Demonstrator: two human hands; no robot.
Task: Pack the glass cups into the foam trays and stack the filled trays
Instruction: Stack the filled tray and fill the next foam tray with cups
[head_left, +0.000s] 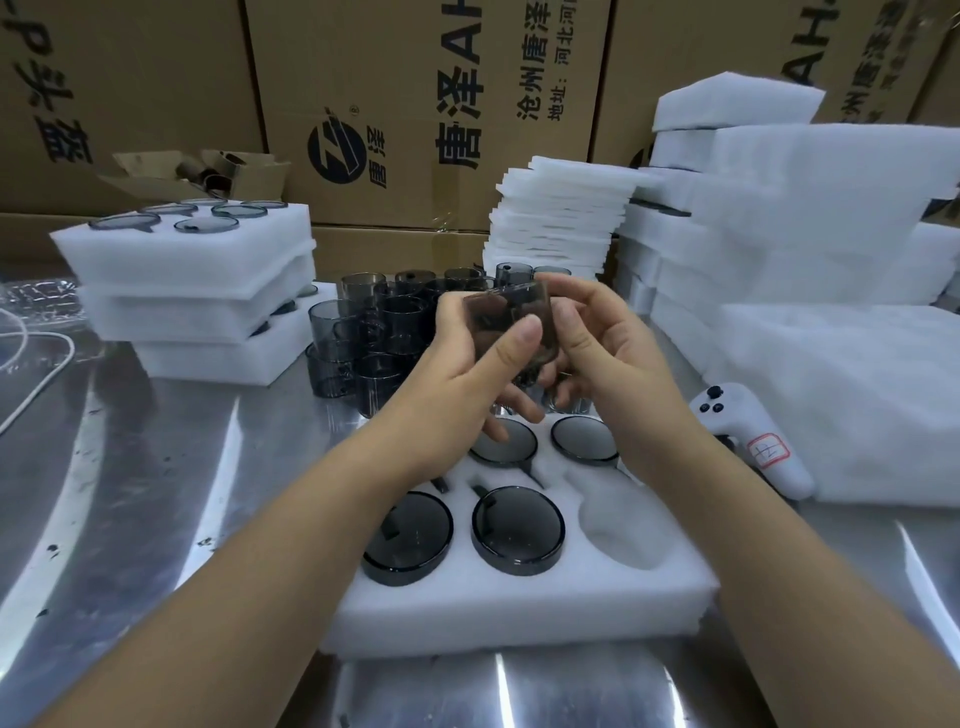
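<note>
Steel table, items left to right; places given from the near foam tray (519, 608).

1. Stack of filled trays (192, 291): far left of it, three high. The top tray holds smoky cups seated rim-up.
2. Loose glass cups (363, 338): just beyond it, crowded upright on the table.
3. Near foam tray: four cups seated in its wells. The right front well (621, 525) is empty. The left rear well is hidden under the forearm.
4. Left hand (467, 374): above its rear edge, thumb and curled fingers clamped on the held cup (511, 322).
5. Right hand (597, 353): same height, fingers curled round that cup's other side.
6. Foam sheets (561, 223): beyond it, stacked.
7. White controller (748, 436): just right of it, lying flat.
8. Foam blocks (805, 208): far right, piled.
</note>
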